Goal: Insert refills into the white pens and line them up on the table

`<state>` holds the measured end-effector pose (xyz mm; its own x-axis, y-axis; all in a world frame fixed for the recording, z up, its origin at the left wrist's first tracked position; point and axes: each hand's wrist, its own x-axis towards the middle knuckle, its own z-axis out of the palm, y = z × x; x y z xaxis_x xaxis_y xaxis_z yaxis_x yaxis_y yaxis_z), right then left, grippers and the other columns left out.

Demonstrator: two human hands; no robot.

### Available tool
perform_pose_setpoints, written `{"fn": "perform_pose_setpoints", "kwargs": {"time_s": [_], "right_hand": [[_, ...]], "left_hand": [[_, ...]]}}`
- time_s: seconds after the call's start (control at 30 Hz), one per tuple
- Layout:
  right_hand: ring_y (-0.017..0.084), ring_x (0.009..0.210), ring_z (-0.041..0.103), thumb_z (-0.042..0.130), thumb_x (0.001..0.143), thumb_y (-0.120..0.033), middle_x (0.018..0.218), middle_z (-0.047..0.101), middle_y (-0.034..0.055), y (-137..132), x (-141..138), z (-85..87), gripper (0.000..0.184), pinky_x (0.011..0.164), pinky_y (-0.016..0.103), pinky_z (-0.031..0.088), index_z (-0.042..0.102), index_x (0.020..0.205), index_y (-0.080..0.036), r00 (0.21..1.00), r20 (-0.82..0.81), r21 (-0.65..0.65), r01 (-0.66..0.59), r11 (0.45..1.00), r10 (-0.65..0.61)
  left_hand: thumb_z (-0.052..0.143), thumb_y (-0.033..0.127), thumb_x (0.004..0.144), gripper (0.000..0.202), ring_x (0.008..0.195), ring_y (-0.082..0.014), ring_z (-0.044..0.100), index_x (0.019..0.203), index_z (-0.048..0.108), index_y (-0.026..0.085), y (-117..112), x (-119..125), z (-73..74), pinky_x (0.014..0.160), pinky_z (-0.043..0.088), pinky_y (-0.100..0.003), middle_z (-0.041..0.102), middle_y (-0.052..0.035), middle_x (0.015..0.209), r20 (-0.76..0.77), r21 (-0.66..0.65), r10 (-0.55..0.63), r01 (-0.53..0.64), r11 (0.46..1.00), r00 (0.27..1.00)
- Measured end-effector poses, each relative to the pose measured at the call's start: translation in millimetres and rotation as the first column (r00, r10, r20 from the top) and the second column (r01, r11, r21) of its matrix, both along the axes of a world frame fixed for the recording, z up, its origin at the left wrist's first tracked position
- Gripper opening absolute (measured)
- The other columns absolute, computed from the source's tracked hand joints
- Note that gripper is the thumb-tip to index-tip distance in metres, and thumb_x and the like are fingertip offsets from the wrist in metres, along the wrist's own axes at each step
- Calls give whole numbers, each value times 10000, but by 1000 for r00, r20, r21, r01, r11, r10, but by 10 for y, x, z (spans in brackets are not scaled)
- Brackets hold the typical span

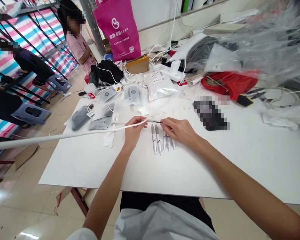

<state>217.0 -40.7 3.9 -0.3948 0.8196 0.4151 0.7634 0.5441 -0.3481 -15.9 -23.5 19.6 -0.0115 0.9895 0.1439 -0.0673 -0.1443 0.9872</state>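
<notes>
Nearest the camera, a white cable (65, 136) is sweeping in from the left and crossing in front of the left hand (133, 133), while a pale shirt (162, 221) is filling the bottom edge. Beyond them, both hands are meeting over the middle of the desk (87, 166). Between their fingertips a slim rod (157, 122), part dark and part pale, is lying roughly level. The left hand is pinching the pale end with its fingers nearly together, though the cable is hiding some of that grip. The right hand (176, 128) is pinching the dark end between thumb and forefinger, its other fingers curling in.

Two pens (154, 140) are lying side by side just below the rod, and about three more are resting partly under the right hand. Packets (132, 95) are lying ahead of the left hand; a dark, blurred-out slab (210, 115) is lying to the right.

By its look, the rod is probably weighing little, staying stiff along its length and feeling smooth enough to be slipping or rolling in the fingers. Its thin dark end may be bending under sideways force, so a light pinch near each end, pulling in line, is suiting it best.
</notes>
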Motion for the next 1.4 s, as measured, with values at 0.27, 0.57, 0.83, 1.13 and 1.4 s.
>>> {"fn": "perform_pose_setpoints", "kwargs": {"time_s": [0.27,0.57,0.83,1.13,1.4], "right_hand": [[152,653,588,430,1112,-339,935,778,48,36,58,47,302,569,309,245,708,1084,-224,999,-19,20,51,998,-51],[158,641,564,427,1109,-346,917,750,56,28,42,61,301,595,309,335,699,1068,-224,993,-110,-21,40,999,-42],[261,1145,717,472,1120,-376,1339,718,148,-82,-152,120,259,941,422,591,687,1182,-247,840,-515,16,-190,982,171],[222,1013,775,493,1122,-418,1214,790,109,-144,-219,145,316,882,380,639,732,1232,-242,754,-648,-101,-221,970,104],[232,1229,740,472,1130,-346,1382,755,108,-161,-230,115,331,1059,404,588,683,1370,-260,798,-560,-2,-270,963,223]], "left_hand": [[895,481,844,348,867,-148,713,1039,815,205,94,-113,-24,790,604,-284,752,-38,925,141,-92,124,-112,989,982],[931,449,808,379,989,-175,771,1068,813,200,136,-159,-42,927,605,-309,801,-57,1025,253,-155,40,-1,988,967],[1019,390,684,413,926,-180,789,987,843,172,52,-15,-85,944,624,-330,824,-67,998,321,-261,-99,188,947,942],[985,393,722,316,975,-260,791,954,874,211,-60,65,-41,1031,620,-476,846,-72,995,33,-125,-152,155,980,988],[828,353,897,153,1028,-246,751,993,866,240,-64,15,-29,974,611,-403,815,-72,1080,-186,88,-143,162,983,972]]}}
